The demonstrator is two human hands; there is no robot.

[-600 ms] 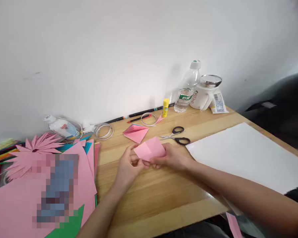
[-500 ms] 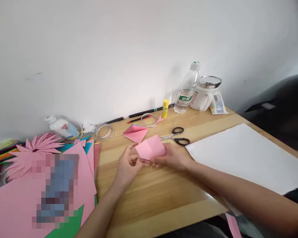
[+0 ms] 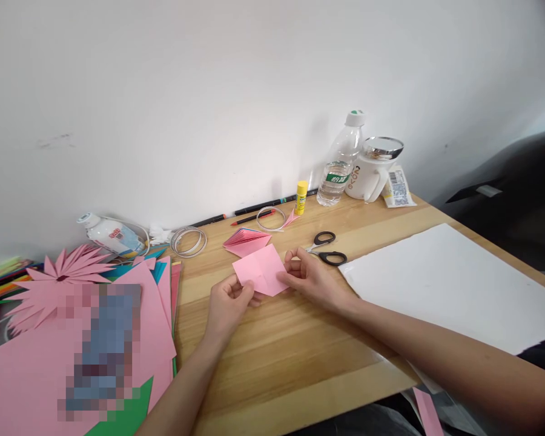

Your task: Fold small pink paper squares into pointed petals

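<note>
A creased square of pink paper point(image 3: 264, 269) is held up just above the wooden table. My left hand point(image 3: 231, 303) pinches its lower left edge, the thumb lying on top. At the right edge my right hand point(image 3: 305, 278) pinches it between thumb and fingers. Right behind the paper lies a stack of folded pink pieces point(image 3: 246, 241). Scissors point(image 3: 324, 247) with black handles rest beyond my right hand, their blades partly hidden behind it.
Pink sheets point(image 3: 157, 315) and a spiky pink paper flower point(image 3: 63, 275) lie at the left. Along the wall are tape rolls point(image 3: 188, 242), pens, a glue stick point(image 3: 301, 198), a water bottle point(image 3: 338, 172) and a mug point(image 3: 367, 175). A white sheet point(image 3: 449, 284) covers the right side.
The pink paper has shifted slightly left and turned, now lying more opened out between my hands. My left thumb has come onto its face, and my right fingers have moved to its right edge.
</note>
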